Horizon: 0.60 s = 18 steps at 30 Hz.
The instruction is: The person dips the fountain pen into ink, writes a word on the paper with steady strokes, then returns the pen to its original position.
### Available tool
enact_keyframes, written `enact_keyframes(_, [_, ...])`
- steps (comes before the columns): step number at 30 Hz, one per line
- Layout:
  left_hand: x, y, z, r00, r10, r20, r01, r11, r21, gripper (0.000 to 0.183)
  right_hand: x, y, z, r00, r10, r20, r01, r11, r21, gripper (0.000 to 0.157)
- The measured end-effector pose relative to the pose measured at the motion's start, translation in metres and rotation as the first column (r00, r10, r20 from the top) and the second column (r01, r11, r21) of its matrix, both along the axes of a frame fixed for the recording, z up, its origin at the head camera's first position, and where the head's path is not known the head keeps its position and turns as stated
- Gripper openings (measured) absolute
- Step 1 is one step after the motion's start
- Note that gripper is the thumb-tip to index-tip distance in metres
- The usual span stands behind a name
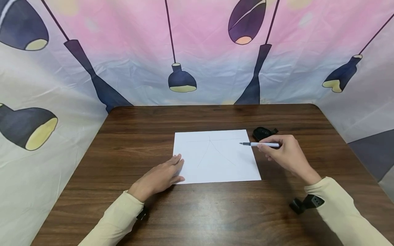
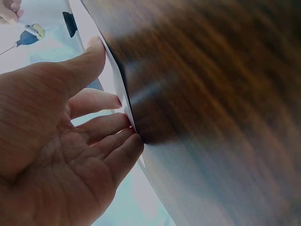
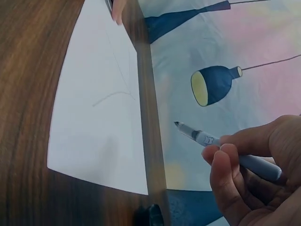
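A white sheet of paper (image 1: 221, 171) lies on the table, bearing a few thin lines: one long near-level stroke and two that fan downward from its middle. My left hand (image 1: 161, 176) rests with extended fingers on the sheet's left edge; in the left wrist view its thumb and fingertips touch the paper's border. Between thumb and fingers my right hand (image 1: 286, 153) pinches a white pen (image 1: 264, 144), its dark tip pointing left over the paper's right part. In the right wrist view the pen (image 3: 207, 139) is held raised, with the sheet (image 3: 94, 136) beyond.
Just beyond the paper's right edge sits a small black object (image 1: 261, 133), partly behind the right hand. The brown wooden table (image 1: 138, 126) ends at a fabric backdrop (image 1: 138, 78) printed with lamps. Each wrist wears a black device (image 1: 307, 203).
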State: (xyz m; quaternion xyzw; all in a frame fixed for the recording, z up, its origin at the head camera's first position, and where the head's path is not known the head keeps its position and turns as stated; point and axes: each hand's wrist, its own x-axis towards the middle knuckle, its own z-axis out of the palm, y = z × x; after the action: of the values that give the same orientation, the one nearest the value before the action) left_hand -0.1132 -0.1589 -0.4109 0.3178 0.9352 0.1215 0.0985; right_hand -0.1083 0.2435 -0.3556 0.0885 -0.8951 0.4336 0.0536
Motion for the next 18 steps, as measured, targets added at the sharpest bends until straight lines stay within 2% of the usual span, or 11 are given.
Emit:
enact_keyframes(10, [0.001,0.000,0.001,1.000,0.015,0.020,-0.016,1.000,0.006,0.064,-0.011,0.009,0.001,0.993,-0.089,-0.074,0.090,0.996,0.006,0.017])
enact_keyframes(18, [0.000,0.000,0.000,1.000,0.012,0.013,-0.012,1.000,0.004,0.064,-0.022,0.023,-0.004,0.975,-0.187,-0.124,0.193,0.980,0.044,0.022])
